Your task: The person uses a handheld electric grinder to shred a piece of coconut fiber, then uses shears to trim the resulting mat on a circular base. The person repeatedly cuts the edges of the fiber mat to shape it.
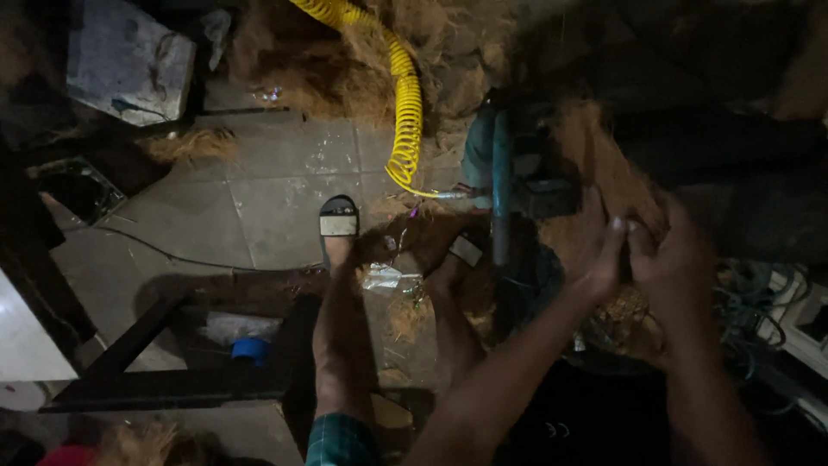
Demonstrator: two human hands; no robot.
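Hands meet at about 3 o'clock in the view, fingertips pressed toward each other over a tuft of brown coir fibre (623, 185). Left hand (595, 246) and right hand (668, 255) are both curled, pinching the strand between them, presumably to keep it bunched; light is too poor to tell how firm the pinch is.

Just beside the hands, toward 12 o'clock, a teal machine (500, 164) stands with fibre piled against it. The fibre sits right at its side, likely so it can be fed or drawn by hand without reaching.

Lower centre: two bare legs, feet in dark sandals (338, 220), planted on grey floor tiles (259, 198). A crumpled clear wrapper (384, 278) lies between the feet.

At 7 o'clock, a black metal frame (147, 380) with a blue cap (250, 349) near it.

Far side, 12 o'clock: a coiled yellow air hose (405, 103) runs down to the machine through loose fibre heaps (319, 73).
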